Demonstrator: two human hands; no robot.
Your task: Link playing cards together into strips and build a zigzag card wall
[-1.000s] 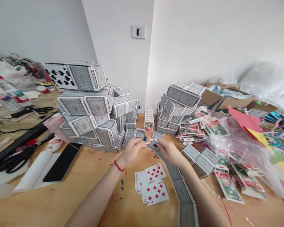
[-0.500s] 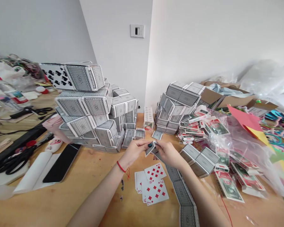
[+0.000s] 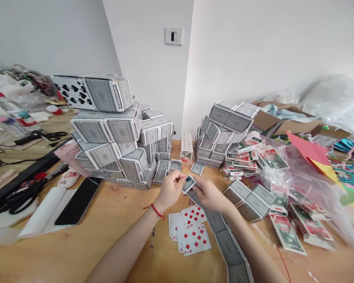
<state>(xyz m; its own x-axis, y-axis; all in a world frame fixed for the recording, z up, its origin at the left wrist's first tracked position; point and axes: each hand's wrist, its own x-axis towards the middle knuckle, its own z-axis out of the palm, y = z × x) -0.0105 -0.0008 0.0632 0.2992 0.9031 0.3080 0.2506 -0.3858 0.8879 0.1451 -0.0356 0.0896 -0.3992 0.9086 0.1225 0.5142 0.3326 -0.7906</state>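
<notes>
Between my two hands is a playing card (image 3: 188, 184), its grey patterned back toward me. My left hand (image 3: 171, 190), with a red cord at the wrist, is closed with fingertips pinched at the card's upper left edge. My right hand (image 3: 209, 193) grips the card from the right. A strip of joined cards (image 3: 227, 245) runs from beneath my right hand along the forearm to the bottom edge; whether the held card belongs to it is hidden. Loose diamond cards (image 3: 197, 237) lie face up, overlapping, below my hands. A small card (image 3: 197, 169) lies face down beyond them.
Stacked blocks of folded cards (image 3: 106, 129) rise at the left, with another stack (image 3: 224, 133) at the back right. A card block (image 3: 250, 199) sits right of my hand. Opened card boxes (image 3: 287, 232) and plastic wrap fill the right. A phone (image 3: 78, 202) and scissors (image 3: 20, 196) lie left.
My left fingers have drawn back slightly to the left and curled more. The held card has tilted, so more of its patterned back shows. The view has shifted slightly.
</notes>
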